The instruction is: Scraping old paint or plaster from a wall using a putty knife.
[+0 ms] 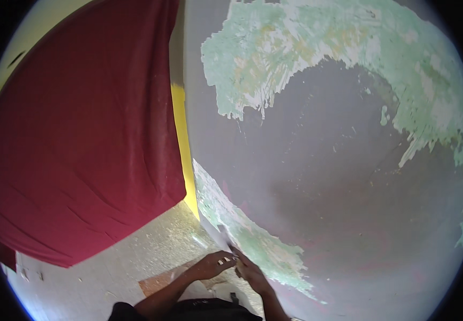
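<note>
My right hand (249,272) is closed on a scraper (225,234), whose blade points up and forward near the foot of the grey wall (306,176). My left hand (214,263) is just left of it, fingers apart and slightly bent, their tips at or very near the scraper's handle; whether they touch is unclear. Beside the blade runs a patchy band of pale green and white (263,251) along the wall's lower part. A larger patch (295,32) of the same colours arches over the upper wall.
A dark red cloth (76,134) drapes over a large shape on the left, beside a yellow strip (182,139) at the wall's edge. Light flakes lie on the pale floor (92,267), with a brown board (153,283) near my left forearm.
</note>
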`<state>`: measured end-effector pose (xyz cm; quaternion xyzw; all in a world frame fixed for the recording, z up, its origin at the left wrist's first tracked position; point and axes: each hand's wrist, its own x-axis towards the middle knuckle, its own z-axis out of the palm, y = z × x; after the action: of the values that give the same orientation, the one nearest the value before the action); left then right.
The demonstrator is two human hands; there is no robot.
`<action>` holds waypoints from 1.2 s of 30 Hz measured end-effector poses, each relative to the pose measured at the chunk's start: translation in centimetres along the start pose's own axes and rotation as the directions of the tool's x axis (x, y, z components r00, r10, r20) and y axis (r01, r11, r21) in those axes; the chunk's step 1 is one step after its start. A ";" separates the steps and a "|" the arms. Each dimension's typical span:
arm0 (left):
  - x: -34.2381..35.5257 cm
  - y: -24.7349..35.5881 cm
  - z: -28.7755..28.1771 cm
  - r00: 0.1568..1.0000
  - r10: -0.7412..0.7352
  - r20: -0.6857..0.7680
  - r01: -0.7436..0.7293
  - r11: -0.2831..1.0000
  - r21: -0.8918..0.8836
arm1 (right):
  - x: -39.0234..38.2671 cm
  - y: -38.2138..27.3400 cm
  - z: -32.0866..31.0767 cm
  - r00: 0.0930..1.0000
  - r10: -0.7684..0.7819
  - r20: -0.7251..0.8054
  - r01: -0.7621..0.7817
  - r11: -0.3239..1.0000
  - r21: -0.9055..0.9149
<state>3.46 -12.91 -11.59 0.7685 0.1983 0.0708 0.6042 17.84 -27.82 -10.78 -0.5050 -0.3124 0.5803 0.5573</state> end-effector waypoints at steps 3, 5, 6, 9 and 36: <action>0.7 2.3 0.3 0.998 0.064 0.003 -0.064 0.997 -0.043 | 0.3 0.4 0.9 0.926 -0.377 0.012 0.319 0.765 -0.559; 1.2 3.0 0.3 0.996 0.088 -0.004 -0.088 0.991 -0.097 | -0.5 -1.1 0.8 0.960 -0.280 -0.001 0.242 0.831 -0.501; 1.3 3.6 0.4 0.992 0.124 -0.014 -0.124 0.988 -0.094 | -1.0 -1.9 0.7 0.981 -0.194 -0.023 0.166 0.890 -0.424; 2.3 3.3 0.4 0.975 0.180 -0.129 -0.200 0.965 -0.167 | -2.4 -4.9 0.7 0.979 -0.205 -0.008 0.174 0.851 -0.495; 24.5 33.4 -27.8 0.385 0.612 -0.691 0.103 0.715 0.691 | -7.1 -10.6 -0.8 0.642 -0.385 -0.663 -0.148 0.786 -0.600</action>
<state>23.43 15.29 24.42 0.7844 0.3654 0.4943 0.0829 21.16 -32.88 0.53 -0.8266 -0.2532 0.1425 0.4820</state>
